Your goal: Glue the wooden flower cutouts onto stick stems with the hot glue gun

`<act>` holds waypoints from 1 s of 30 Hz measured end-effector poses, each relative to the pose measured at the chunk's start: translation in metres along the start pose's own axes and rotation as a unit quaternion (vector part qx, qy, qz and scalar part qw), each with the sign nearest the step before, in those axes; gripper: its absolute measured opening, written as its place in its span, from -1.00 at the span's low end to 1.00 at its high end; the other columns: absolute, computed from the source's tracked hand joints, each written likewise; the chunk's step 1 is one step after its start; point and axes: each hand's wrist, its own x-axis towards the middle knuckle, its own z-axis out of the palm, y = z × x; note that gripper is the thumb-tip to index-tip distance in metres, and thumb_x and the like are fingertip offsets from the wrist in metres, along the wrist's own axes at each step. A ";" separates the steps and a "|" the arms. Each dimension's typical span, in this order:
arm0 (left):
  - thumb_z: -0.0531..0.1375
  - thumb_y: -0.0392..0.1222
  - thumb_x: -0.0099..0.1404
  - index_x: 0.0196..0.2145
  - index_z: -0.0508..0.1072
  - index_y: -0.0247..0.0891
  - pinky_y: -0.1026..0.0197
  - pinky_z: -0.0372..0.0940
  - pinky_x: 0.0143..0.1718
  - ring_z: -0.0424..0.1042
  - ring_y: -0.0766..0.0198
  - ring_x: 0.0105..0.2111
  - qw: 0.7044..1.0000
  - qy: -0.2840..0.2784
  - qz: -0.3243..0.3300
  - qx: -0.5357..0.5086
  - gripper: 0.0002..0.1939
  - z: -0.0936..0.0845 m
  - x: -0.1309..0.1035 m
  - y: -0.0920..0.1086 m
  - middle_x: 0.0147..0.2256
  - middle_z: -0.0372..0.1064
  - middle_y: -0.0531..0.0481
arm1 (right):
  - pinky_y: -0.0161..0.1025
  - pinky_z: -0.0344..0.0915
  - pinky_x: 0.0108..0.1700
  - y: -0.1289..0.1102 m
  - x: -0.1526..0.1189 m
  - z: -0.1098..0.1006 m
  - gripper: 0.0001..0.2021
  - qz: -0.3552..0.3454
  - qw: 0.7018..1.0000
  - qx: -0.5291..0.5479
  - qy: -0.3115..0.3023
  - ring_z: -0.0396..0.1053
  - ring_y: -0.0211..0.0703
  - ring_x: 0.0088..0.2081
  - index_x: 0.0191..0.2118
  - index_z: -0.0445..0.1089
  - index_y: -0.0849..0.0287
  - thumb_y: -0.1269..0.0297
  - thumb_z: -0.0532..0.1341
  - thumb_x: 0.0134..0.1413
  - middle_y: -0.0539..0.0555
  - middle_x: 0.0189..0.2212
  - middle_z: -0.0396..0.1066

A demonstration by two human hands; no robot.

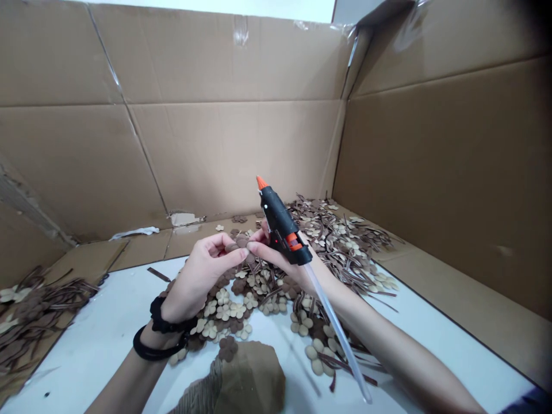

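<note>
A brown flower-shaped cutout (242,244) is pinched between the fingertips of both hands, above the middle of the white board. My left hand (211,261) closes thumb and fingers on its left side; black bands circle that wrist. A black and orange hot glue gun (280,221) rests in my right hand (276,256), tilted with its orange nozzle pointing up and away. The thumb of that hand also presses the cutout's right edge. From the back of the gun a clear glue stick (338,330) hangs down over the forearm. The gun hides most of my right fingers.
Below the hands lie several cream flower cutouts (223,310) and brown ones on the white board (116,310). Brown strips (345,247) pile up at right, more (47,310) at left. A torn cardboard piece (252,379) lies in front. Tall cardboard walls (233,144) stand behind and at right.
</note>
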 end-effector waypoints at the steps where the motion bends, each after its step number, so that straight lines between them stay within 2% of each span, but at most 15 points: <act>1: 0.31 -0.09 0.04 -0.55 0.20 -0.26 0.38 0.06 -0.54 0.13 0.45 -0.58 1.000 0.002 0.002 0.005 -0.67 0.000 0.000 0.000 -0.60 0.15 0.17 | -0.18 0.33 -0.23 0.000 0.000 0.000 -0.73 0.000 1.000 -0.003 0.000 0.36 -0.20 -0.37 -0.36 0.27 0.13 0.15 0.35 -0.08 0.01 -0.42 0.40; 6: 0.33 -0.09 0.00 -0.56 0.21 -0.27 0.37 0.11 -0.50 0.19 0.43 -0.56 1.000 0.020 0.009 0.022 -0.66 0.002 0.002 0.001 -0.59 0.18 0.17 | -0.19 0.33 -0.25 -0.001 -0.002 0.001 -0.76 -0.008 1.000 0.009 0.005 0.35 -0.20 -0.35 -0.35 0.27 0.12 0.18 0.33 -0.07 0.01 -0.40 0.39; 8: 0.33 -0.07 0.00 -0.53 0.29 -0.27 0.35 0.15 -0.48 0.24 0.40 -0.54 0.999 0.021 0.004 0.030 -0.69 0.003 0.001 0.003 -0.56 0.25 0.14 | -0.19 0.33 -0.26 -0.001 -0.002 0.001 -0.78 -0.011 1.000 0.013 0.008 0.35 -0.20 -0.35 -0.35 0.26 0.11 0.20 0.31 -0.05 0.01 -0.40 0.39; 11: 0.30 0.02 0.07 -0.41 0.42 -0.28 0.31 0.22 -0.43 0.33 0.33 -0.48 0.999 0.000 -0.012 0.038 -0.70 0.000 0.001 0.005 -0.46 0.39 0.04 | -0.18 0.33 -0.24 -0.002 -0.001 -0.001 -0.81 -0.011 1.000 0.016 0.010 0.35 -0.20 -0.35 -0.35 0.25 0.11 0.24 0.29 -0.04 0.01 -0.39 0.38; 14: 0.22 0.12 0.15 -0.37 0.48 -0.27 0.29 0.26 -0.40 0.39 0.26 -0.42 0.999 -0.013 -0.007 0.051 -0.64 -0.006 0.001 0.007 -0.41 0.45 -0.01 | -0.16 0.33 -0.21 -0.003 -0.001 -0.003 -0.81 -0.013 1.000 0.005 0.019 0.36 -0.18 -0.32 -0.34 0.25 0.12 0.26 0.29 -0.04 0.02 -0.37 0.39; 19: 0.25 0.09 0.12 -0.31 0.51 -0.26 0.28 0.26 -0.38 0.39 0.23 -0.39 0.992 0.000 0.026 0.124 -0.65 -0.009 0.001 0.010 -0.37 0.46 -0.03 | -0.17 0.33 -0.24 -0.001 -0.001 -0.003 -0.80 -0.006 1.000 -0.005 0.019 0.37 -0.18 -0.34 -0.34 0.26 0.12 0.25 0.30 -0.05 0.02 -0.38 0.40; 24: 0.24 0.03 0.13 -0.45 0.48 -0.28 0.32 0.17 -0.49 0.31 0.31 -0.50 0.981 -0.002 0.061 0.185 -0.72 -0.009 0.000 0.012 -0.50 0.39 0.04 | -0.16 0.35 -0.23 0.001 0.001 -0.002 -0.77 -0.006 1.000 -0.010 0.014 0.39 -0.16 -0.33 -0.33 0.27 0.13 0.19 0.32 -0.05 0.04 -0.37 0.43; 27: 0.24 0.03 0.11 -0.43 0.50 -0.29 0.30 0.20 -0.47 0.35 0.27 -0.46 0.973 0.049 0.088 0.207 -0.71 -0.023 0.002 0.015 -0.46 0.44 0.00 | -0.13 0.35 -0.18 0.000 0.002 -0.006 -0.76 -0.002 0.999 -0.025 0.024 0.42 -0.14 -0.31 -0.35 0.29 0.14 0.12 0.30 -0.01 0.06 -0.36 0.47; 30: 0.24 0.01 0.10 -0.38 0.53 -0.30 0.28 0.26 -0.37 0.42 0.22 -0.37 0.951 0.160 0.127 0.233 -0.70 -0.056 0.013 0.015 -0.37 0.51 -0.06 | -0.09 0.33 -0.10 0.000 0.002 -0.013 -0.76 -0.004 0.999 -0.015 0.033 0.44 -0.09 -0.27 -0.37 0.30 0.13 0.07 0.28 0.02 0.06 -0.35 0.48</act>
